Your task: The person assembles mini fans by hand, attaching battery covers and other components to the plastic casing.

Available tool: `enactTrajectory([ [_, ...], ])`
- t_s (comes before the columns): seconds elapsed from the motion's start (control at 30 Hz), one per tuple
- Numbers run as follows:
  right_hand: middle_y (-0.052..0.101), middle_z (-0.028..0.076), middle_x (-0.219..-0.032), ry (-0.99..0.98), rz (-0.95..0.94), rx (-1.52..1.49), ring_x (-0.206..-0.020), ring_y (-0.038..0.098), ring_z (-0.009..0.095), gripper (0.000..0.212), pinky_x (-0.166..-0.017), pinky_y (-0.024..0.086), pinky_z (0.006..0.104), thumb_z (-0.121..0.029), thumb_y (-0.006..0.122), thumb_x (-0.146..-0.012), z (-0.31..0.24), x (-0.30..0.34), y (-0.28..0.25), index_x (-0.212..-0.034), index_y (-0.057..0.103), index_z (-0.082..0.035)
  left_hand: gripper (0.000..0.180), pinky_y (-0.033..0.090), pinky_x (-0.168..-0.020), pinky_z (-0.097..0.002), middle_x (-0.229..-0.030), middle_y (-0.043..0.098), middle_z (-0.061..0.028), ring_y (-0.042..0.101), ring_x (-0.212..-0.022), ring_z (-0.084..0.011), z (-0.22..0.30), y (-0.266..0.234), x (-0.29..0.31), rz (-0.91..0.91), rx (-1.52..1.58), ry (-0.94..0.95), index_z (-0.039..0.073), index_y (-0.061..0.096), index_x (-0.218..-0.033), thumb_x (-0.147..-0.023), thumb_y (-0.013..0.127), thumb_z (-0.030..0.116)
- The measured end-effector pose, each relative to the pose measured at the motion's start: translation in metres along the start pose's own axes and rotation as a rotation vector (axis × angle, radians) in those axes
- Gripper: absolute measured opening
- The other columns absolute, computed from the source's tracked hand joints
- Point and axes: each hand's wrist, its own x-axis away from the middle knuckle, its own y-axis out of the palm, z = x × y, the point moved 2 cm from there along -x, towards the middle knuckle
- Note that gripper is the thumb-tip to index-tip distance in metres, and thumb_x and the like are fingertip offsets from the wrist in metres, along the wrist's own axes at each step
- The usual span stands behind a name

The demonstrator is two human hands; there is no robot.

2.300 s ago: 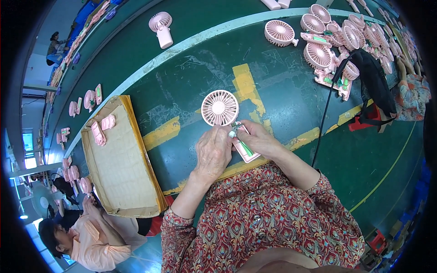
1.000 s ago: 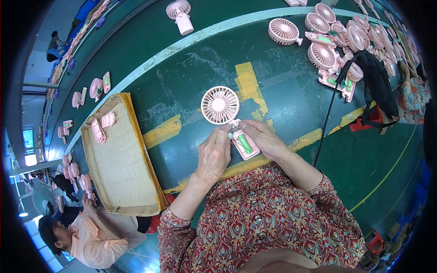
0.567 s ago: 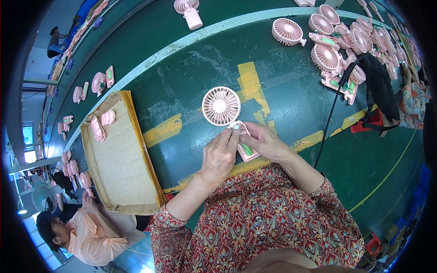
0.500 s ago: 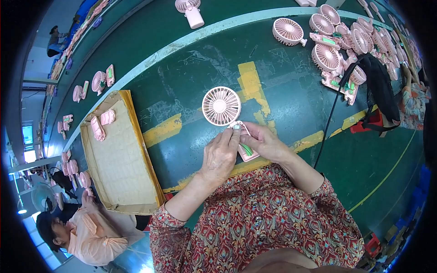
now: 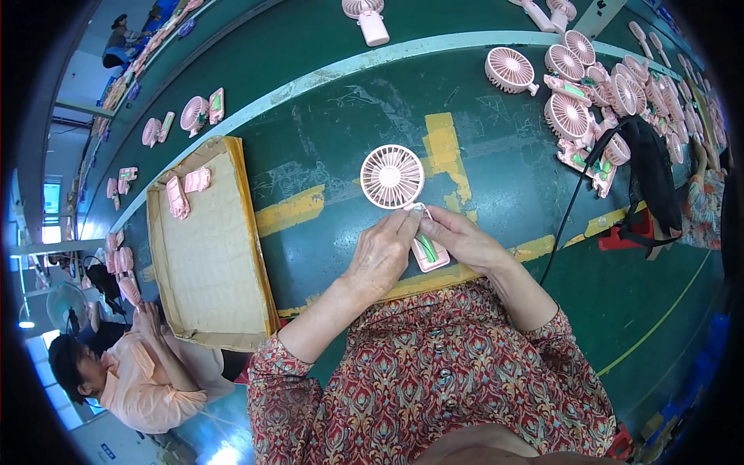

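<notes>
A pale pink handheld fan (image 5: 393, 177) lies on the green worktable in front of me, its round grille pointing away. Its handle (image 5: 435, 260) is an open shell with a long green part (image 5: 427, 246) inside. My left hand (image 5: 381, 254) pinches at the neck of the fan, just below the grille. From the other side, my right hand (image 5: 465, 242) closes its thumb and fingers on the same neck. Fingertips hide most of the joint between grille and handle, so small parts there cannot be made out.
A shallow cardboard tray (image 5: 209, 271) with two pink shell pieces (image 5: 178, 198) stands at the left. Many pink fans (image 5: 570, 116) are heaped at the right, near a black strap (image 5: 647, 167) and cable. A co-worker (image 5: 143, 372) sits at the lower left. Beyond a pale rail (image 5: 325, 74) lie more fans.
The whole view has shifted slightly. My fingers have moved a little at the fan's neck, and more of the handle and its green part now shows between my hands.
</notes>
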Motion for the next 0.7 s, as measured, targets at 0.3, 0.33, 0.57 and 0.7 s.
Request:
enactTrajectory([
  [0.3,0.061,0.003,-0.096,0.074,0.158,-0.119,-0.081,0.058,0.008,0.030,-0.070,0.050,0.0225,-0.023,0.048,-0.096,0.009,-0.007,0.010,-0.113,0.055,0.000,0.039,0.053,-0.072,-0.0376,-0.104,0.060,-0.0141,0.062,-0.084,-0.0302,0.002,0.012,0.044,0.311,-0.106,-0.010,0.003,0.059,-0.107,-0.069,0.058,-0.004],
  [0.33,0.061,0.004,-0.097,0.055,0.155,-0.136,-0.082,0.058,0.008,0.030,-0.071,0.050,0.0229,-0.023,0.048,-0.096,0.012,-0.005,0.008,-0.114,0.055,0.000,0.041,0.052,-0.078,-0.0391,-0.109,0.058,-0.0152,0.060,-0.090,-0.0327,0.006,0.015,0.047,0.306,-0.066,-0.033,0.002,0.059,-0.108,-0.068,0.058,-0.004],
  [0.57,0.062,0.006,-0.097,0.017,0.181,-0.103,-0.083,0.060,0.011,0.029,-0.075,0.049,0.0247,-0.021,0.046,-0.096,0.019,-0.001,0.006,-0.112,0.055,0.002,0.052,0.044,-0.092,-0.0423,-0.127,0.046,-0.0190,0.051,-0.108,-0.0351,0.012,0.024,0.062,0.236,-0.011,-0.077,0.000,0.052,-0.121,-0.069,0.054,-0.006],
  [0.7,0.064,0.013,-0.099,0.026,0.147,-0.122,-0.086,0.064,0.018,0.031,-0.077,0.053,0.0286,-0.022,0.046,-0.096,0.014,-0.004,0.012,-0.110,0.054,0.004,0.043,0.047,-0.089,-0.0396,-0.116,0.054,-0.0211,0.057,-0.102,-0.0351,-0.004,-0.004,0.061,0.417,-0.104,-0.104,-0.001,0.053,-0.118,-0.075,0.055,-0.003],
])
